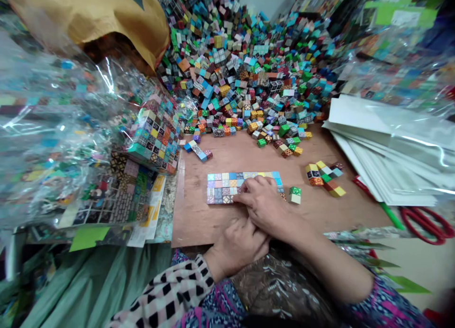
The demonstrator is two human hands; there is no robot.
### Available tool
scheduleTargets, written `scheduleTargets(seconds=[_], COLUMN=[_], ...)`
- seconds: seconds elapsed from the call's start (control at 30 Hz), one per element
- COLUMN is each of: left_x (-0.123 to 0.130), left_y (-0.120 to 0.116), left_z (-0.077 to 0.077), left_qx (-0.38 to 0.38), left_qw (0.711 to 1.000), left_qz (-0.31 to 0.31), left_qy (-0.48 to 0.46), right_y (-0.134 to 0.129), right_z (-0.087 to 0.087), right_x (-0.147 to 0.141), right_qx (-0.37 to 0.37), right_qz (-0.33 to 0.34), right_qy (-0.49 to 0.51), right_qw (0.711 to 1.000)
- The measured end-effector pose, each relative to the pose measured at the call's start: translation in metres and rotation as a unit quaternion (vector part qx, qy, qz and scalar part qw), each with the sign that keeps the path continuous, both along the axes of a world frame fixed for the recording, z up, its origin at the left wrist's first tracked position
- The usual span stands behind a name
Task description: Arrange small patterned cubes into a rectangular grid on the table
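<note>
A flat rectangle of small patterned cubes (222, 183), set in rows, lies on the brown board. My right hand (265, 205) is over its right part, fingers bent and drawn together, fingertips touching the cubes. Any single cube within that pinch is hidden. Just below the rectangle, my left hand (239, 245) is curled closed, partly beneath my right hand; what it holds, if anything, does not show. A green-and-cream pair of cubes (295, 195) sits close to the right of the rectangle.
Loose cubes (245, 77) are heaped at the back. Plastic-wrapped cubes (154, 133) stand at left. White sheets (377, 157) and red-handled scissors (426, 223) lie right. Small cube clusters (325, 176) rest on the board (199, 223). A yellow bag (95, 15) is at back left.
</note>
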State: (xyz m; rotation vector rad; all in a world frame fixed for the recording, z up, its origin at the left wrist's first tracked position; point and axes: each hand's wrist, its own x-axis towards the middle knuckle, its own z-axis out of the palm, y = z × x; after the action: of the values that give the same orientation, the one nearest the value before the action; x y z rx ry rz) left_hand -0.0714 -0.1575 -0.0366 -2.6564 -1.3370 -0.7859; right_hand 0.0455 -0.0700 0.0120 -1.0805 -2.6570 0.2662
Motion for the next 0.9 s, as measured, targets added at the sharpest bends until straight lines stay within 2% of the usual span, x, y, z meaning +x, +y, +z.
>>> scheduleTargets(seconds=[0.17,0.37,0.6,0.77,0.9], left_x=[-0.001,-0.002,-0.002,-0.002,-0.003], left_y=[0.000,0.001,-0.001,0.000,-0.001], left_z=[-0.003,-0.009,-0.005,-0.006,-0.006], left_qx=[-0.008,0.009,0.021,0.033,0.037], left_qw=[1.000,0.999,0.998,0.998,0.999], left_qz=[-0.015,-0.025,-0.038,-0.037,-0.033], left_qy=[-0.005,-0.040,0.036,0.024,0.013], right_y=[-0.001,-0.001,-0.004,-0.004,-0.006], right_z=[0.006,0.005,0.012,0.010,0.017], right_x=[-0.010,-0.018,-0.030,-0.036,-0.040], right_qx=[-0.008,0.003,-0.008,-0.014,-0.022], right_qz=[0.016,0.028,0.045,0.045,0.047], right_qy=[0.008,-0.021,-0.016,-0.024,-0.025], right_qw=[1.000,0.999,0.999,0.999,0.998])
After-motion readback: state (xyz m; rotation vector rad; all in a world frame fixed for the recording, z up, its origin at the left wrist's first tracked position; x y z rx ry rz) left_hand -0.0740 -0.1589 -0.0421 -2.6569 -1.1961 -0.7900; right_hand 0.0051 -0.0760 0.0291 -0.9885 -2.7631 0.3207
